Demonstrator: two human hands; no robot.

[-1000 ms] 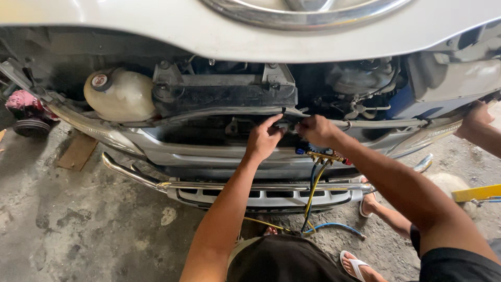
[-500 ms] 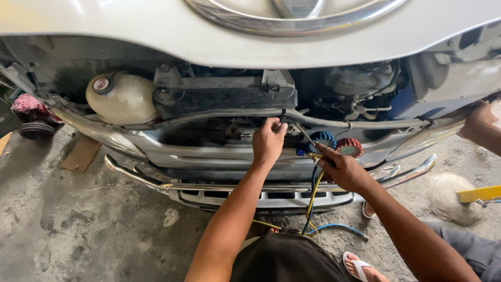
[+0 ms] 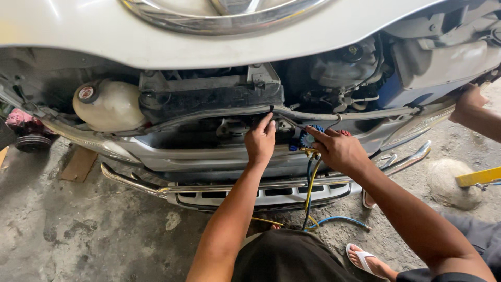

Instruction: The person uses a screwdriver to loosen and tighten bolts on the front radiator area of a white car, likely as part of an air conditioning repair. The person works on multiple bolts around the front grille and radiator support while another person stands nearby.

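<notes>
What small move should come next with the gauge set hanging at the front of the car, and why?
Probably steady the blue and red gauge set with the right hand, whose fingers already touch it. The left hand presses on the thin grey metal pipe beside it, and the yellow hose hangs loose below.

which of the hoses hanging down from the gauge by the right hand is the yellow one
The yellow hose is the lighter one dropping straight from the brass fitting under the right hand; the blue hose lies curved on the floor.
</notes>
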